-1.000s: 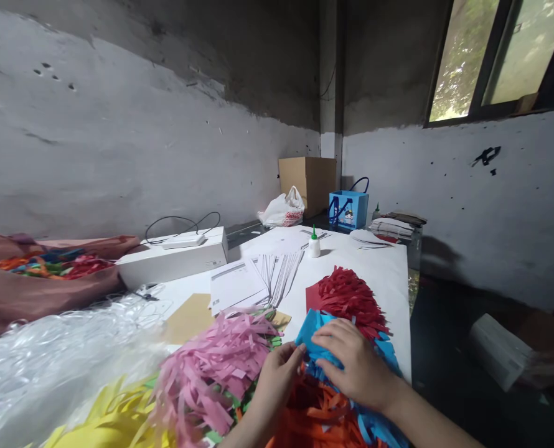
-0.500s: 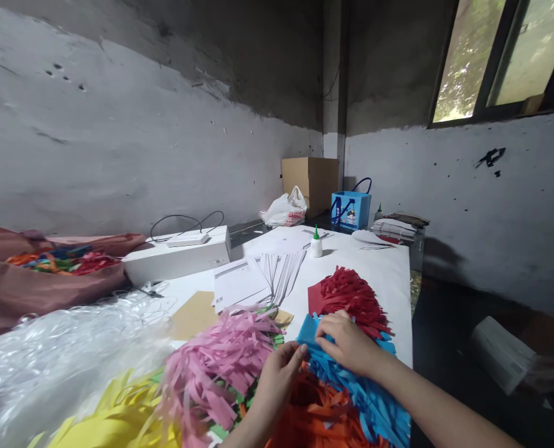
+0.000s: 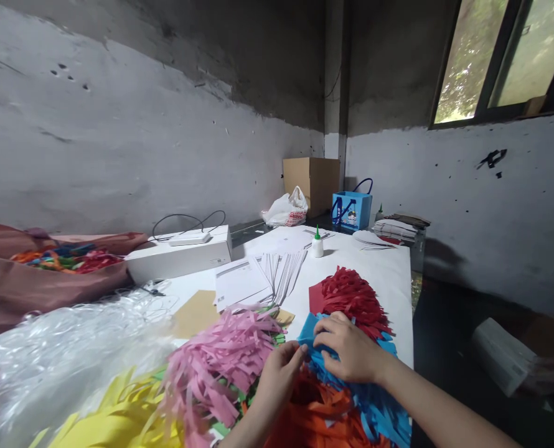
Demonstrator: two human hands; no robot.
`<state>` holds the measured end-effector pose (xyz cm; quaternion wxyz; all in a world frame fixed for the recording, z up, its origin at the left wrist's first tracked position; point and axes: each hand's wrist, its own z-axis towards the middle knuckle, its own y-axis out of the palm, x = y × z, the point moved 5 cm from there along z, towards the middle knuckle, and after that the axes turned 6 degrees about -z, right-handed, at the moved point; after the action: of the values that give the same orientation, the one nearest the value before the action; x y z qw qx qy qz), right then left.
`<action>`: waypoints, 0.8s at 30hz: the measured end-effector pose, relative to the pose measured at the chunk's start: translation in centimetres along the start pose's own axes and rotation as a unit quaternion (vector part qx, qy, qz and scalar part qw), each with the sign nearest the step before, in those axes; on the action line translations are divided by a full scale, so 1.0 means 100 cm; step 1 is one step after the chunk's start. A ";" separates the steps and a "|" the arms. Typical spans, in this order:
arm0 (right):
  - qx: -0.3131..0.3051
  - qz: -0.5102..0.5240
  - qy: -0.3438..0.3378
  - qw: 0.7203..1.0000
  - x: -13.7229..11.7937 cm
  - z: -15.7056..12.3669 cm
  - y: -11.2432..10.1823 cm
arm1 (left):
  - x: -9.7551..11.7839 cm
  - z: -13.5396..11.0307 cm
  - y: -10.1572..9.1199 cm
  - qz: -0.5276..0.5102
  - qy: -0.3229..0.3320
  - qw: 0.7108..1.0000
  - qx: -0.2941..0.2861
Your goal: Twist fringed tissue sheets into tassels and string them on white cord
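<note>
My right hand (image 3: pixel 349 350) lies curled on a pile of blue fringed paper (image 3: pixel 380 410), pinching its upper edge near the corner. My left hand (image 3: pixel 279 373) pinches the same blue edge from the left, thumb and fingers closed. Under and in front of the blue paper lies orange fringed paper (image 3: pixel 317 420). Red fringed paper (image 3: pixel 354 298) sits just beyond my right hand. Pink fringed paper (image 3: pixel 221 361) is heaped to the left of my left hand, with green strips under it and yellow fringed paper (image 3: pixel 113 420) further left.
White table (image 3: pixel 389 267) with fanned white sheets (image 3: pixel 262 277), a glue bottle (image 3: pixel 317 244), a white box (image 3: pixel 178 258) with a cable, clear plastic (image 3: pixel 57 348), a pink bag of coloured scraps (image 3: pixel 48 274). Cardboard box (image 3: pixel 310 183), blue gift bag (image 3: pixel 350 210) behind. Table edge drops off at right.
My right hand slid up the blue paper toward its far corner, then settled back slightly with the fingers curled. My left hand stayed pinching the blue edge.
</note>
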<state>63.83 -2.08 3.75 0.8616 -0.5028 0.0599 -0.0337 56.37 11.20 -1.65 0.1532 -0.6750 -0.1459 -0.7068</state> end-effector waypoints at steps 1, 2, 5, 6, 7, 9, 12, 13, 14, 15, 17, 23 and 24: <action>0.002 0.002 0.002 1.000 0.000 -0.001 0.000 | 0.000 0.000 0.000 0.003 0.001 1.000 0.000; 0.002 0.003 0.002 1.000 0.001 -0.001 0.001 | 0.000 0.000 0.000 0.007 0.003 1.000 0.000; 0.000 0.002 -0.002 1.000 0.003 -0.001 0.005 | -0.001 -0.001 0.000 0.020 0.007 1.000 0.000; 0.000 0.000 -0.003 1.000 0.003 0.000 0.006 | -0.001 -0.001 0.000 0.025 0.009 1.000 -0.002; 0.000 -0.003 -0.002 1.000 0.004 0.001 0.006 | -0.001 -0.001 0.000 0.029 0.012 0.999 -0.005; 0.004 -0.015 0.004 1.000 0.004 0.003 0.006 | -0.002 -0.001 0.001 0.040 0.020 0.999 -0.007; 0.011 -0.039 0.011 0.999 0.003 0.007 0.004 | 0.000 0.001 -0.001 0.065 0.047 0.997 0.007; 0.012 -0.048 0.010 0.999 0.003 0.009 0.004 | 0.002 0.001 -0.002 0.075 0.058 0.995 0.014; 0.012 -0.058 0.010 0.998 0.003 0.011 0.003 | 0.004 0.002 -0.002 0.085 0.069 0.994 0.021; 0.013 -0.068 0.009 0.998 0.003 0.012 0.003 | 0.006 0.003 -0.003 0.094 0.078 0.992 0.026; 0.013 -0.090 0.010 0.996 0.002 0.015 0.001 | 0.010 0.005 -0.004 0.111 0.093 0.989 0.031; -0.008 -0.118 -0.001 0.993 -0.009 0.015 0.002 | 0.017 0.007 -0.003 0.151 0.126 0.980 0.041; -0.014 -0.119 -0.003 0.993 -0.011 0.014 0.004 | 0.016 0.007 -0.003 0.157 0.130 0.978 0.044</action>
<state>62.88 -0.55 4.18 0.8443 -0.5189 -0.0021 -0.1337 56.78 11.69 0.02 0.3096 -0.5846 -0.0481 -0.7484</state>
